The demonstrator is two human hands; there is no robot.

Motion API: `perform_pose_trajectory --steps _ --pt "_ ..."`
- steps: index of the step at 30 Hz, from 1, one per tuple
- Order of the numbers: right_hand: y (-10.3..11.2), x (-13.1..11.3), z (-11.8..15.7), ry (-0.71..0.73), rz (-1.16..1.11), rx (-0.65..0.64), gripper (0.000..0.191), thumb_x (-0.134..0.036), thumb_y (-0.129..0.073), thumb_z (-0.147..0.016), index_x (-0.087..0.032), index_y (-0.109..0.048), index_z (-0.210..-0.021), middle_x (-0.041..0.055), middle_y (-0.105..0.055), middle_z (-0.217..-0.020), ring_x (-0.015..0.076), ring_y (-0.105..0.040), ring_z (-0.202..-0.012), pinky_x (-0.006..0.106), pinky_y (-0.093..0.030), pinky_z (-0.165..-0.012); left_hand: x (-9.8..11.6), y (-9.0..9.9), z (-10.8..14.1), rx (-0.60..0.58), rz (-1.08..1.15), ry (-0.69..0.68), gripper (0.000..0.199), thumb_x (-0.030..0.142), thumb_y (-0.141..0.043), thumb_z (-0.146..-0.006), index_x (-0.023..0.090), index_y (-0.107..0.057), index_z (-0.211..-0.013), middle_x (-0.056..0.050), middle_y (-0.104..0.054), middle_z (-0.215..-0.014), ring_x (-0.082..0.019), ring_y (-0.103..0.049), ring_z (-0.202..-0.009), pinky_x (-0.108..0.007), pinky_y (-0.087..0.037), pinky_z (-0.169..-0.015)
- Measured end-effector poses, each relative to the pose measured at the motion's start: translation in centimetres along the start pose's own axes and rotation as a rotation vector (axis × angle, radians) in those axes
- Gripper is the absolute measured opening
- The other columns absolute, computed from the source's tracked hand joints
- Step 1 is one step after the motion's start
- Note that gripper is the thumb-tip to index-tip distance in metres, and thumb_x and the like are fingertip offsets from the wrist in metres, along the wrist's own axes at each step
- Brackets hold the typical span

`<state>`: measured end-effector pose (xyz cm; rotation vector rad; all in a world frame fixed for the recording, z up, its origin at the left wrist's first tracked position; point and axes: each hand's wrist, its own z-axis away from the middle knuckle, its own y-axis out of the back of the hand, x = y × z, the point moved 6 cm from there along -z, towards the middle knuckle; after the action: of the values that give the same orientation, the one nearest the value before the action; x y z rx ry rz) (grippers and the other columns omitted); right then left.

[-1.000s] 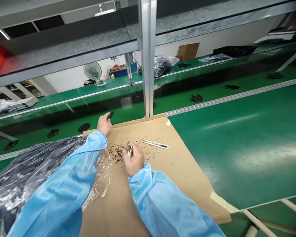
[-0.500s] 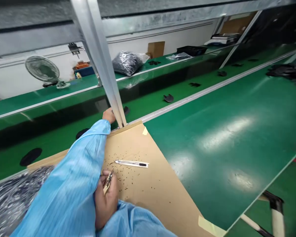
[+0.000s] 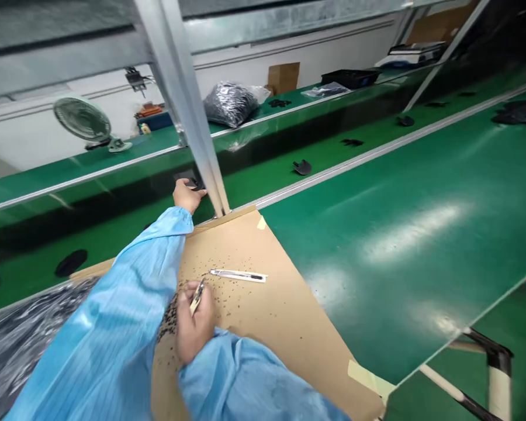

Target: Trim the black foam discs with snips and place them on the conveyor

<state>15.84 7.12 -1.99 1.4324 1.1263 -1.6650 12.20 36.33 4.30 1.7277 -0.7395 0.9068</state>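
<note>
My left hand [image 3: 186,196] reaches over the green conveyor belt, beside the metal post. Its thumb and fingers close on a black plastic part [image 3: 196,185], which is partly hidden by the hand and blurred. Lower down, above the cardboard sheet [image 3: 263,327], my right hand [image 3: 195,327] is wrapped around small nippers [image 3: 197,297] with cream-coloured handles, their metal tips pointing up and away. A white utility knife [image 3: 239,275] lies on the cardboard just beyond my right hand. Small black scraps [image 3: 169,321] are scattered around it, thickest on its left.
The metal post [image 3: 188,105] rises at the cardboard's far edge. More black parts [image 3: 302,168] lie spaced along the belt [image 3: 254,184]. A clear plastic bag [image 3: 30,339] is at the lower left. A fan [image 3: 82,120] and a filled bag [image 3: 231,104] stand on the back shelf.
My left hand has come out from behind the post, up and to the left, with the black part now showing in it. A black part on the belt has shifted rightward. My right hand keeps the nippers.
</note>
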Motion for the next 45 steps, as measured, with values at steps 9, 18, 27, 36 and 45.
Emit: perform_pose_trajectory --steps 9,18,27,36,45 --pt "-0.5 0.6 -1.6 0.121 0.038 -0.078 0.031 -0.041 -0.051 -0.078 -0.017 -0.056 -0.096 0.0021 -0.061 -0.076 0.016 -0.057 -0.068 0.029 -0.046 -0.069 -3.7 15.8 14.1 0.185 0.672 0.249 0.019 0.013 -0.071 -0.066 0.012 -0.062 -0.083 -0.004 -0.064 -0.079 -0.013 -0.061 -0.07 -0.027 -0.051 -0.069" --pt "-1.8 -2.5 0.6 0.514 0.353 -0.424 0.03 -0.033 -0.053 -0.08 -0.017 -0.06 -0.105 0.0054 -0.064 -0.086 0.0195 -0.059 -0.079 0.033 -0.047 -0.077 -10.0 19.5 27.1 0.116 1.101 0.372 0.038 0.025 -0.079 -0.065 0.018 -0.059 -0.097 0.002 -0.059 -0.077 -0.006 -0.054 -0.054 -0.017 -0.044 -0.047" --pt "-2.9 -3.1 2.9 0.904 0.807 -0.604 0.037 -0.021 -0.051 -0.079 -0.018 -0.06 -0.114 0.0084 -0.067 -0.097 0.023 -0.06 -0.089 0.033 -0.047 -0.082 -10.5 18.7 27.5 -0.03 1.301 0.476 0.035 0.006 -0.071 -0.069 0.017 -0.06 -0.101 0.0 -0.057 -0.081 -0.005 -0.052 -0.06 -0.015 -0.044 -0.052" --pt "-3.1 -2.7 3.2 0.95 0.88 -0.618 0.039 -0.02 -0.05 -0.081 -0.017 -0.059 -0.119 0.0087 -0.067 -0.097 0.0226 -0.061 -0.088 0.032 -0.047 -0.081 -10.2 18.3 27.9 -0.06 1.354 0.525 0.039 0.004 -0.067 -0.07 0.018 -0.058 -0.106 0.0 -0.056 -0.079 -0.005 -0.052 -0.059 -0.015 -0.044 -0.051" --pt "-3.1 -2.8 3.0 0.984 0.98 -0.598 0.04 -0.014 -0.05 -0.079 -0.019 -0.061 -0.117 0.0068 -0.068 -0.095 0.0227 -0.06 -0.084 0.032 -0.045 -0.079 -10.4 18.2 27.9 -0.044 1.347 0.517 0.03 0.004 -0.067 -0.07 0.017 -0.06 -0.096 0.0 -0.055 -0.079 -0.005 -0.051 -0.061 -0.016 -0.043 -0.053"
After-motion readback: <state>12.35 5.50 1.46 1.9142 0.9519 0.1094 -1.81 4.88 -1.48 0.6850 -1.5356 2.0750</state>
